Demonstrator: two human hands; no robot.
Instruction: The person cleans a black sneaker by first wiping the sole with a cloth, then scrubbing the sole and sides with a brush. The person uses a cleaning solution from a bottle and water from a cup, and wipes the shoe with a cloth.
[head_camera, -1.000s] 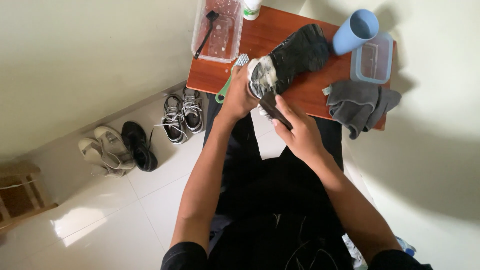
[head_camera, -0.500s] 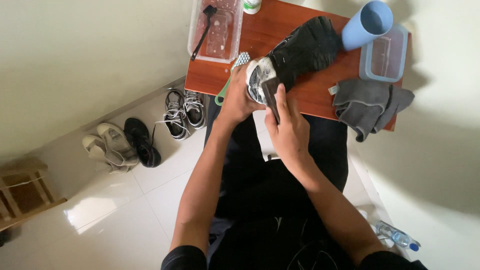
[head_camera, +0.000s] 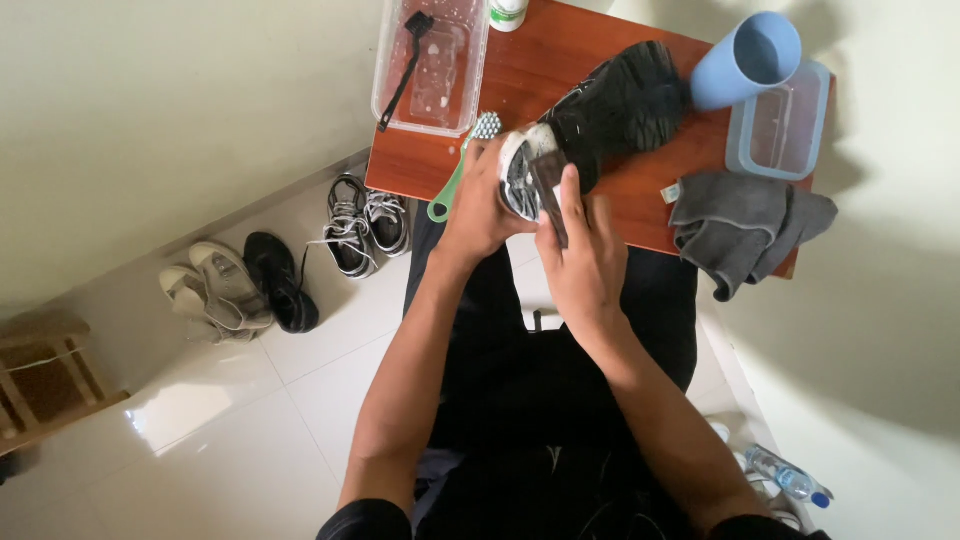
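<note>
A black sports shoe (head_camera: 620, 105) with a white and grey heel lies on its side on a small reddish wooden table (head_camera: 560, 50), its sole turned up. My left hand (head_camera: 480, 205) grips the heel end from the left. My right hand (head_camera: 585, 250) holds a dark flat insole (head_camera: 548, 180), with the fingers pressing it into the shoe's opening. Only the insole's near end shows. A green-handled brush (head_camera: 455, 180) lies on the table edge just left of my left hand.
On the table are a clear tub (head_camera: 430, 60) holding a black brush, a white bottle (head_camera: 508, 12), a blue cup (head_camera: 745, 60), a blue-rimmed box (head_camera: 785, 125) and a grey cloth (head_camera: 745, 225). Sneakers (head_camera: 355, 220), sandals (head_camera: 215, 285), a wooden stool (head_camera: 45, 370) and a water bottle (head_camera: 785, 475) are on the floor.
My right hand has moved up toward the shoe, sliding the insole further into the opening; less of it sticks out. The left hand kept its grip on the heel.
</note>
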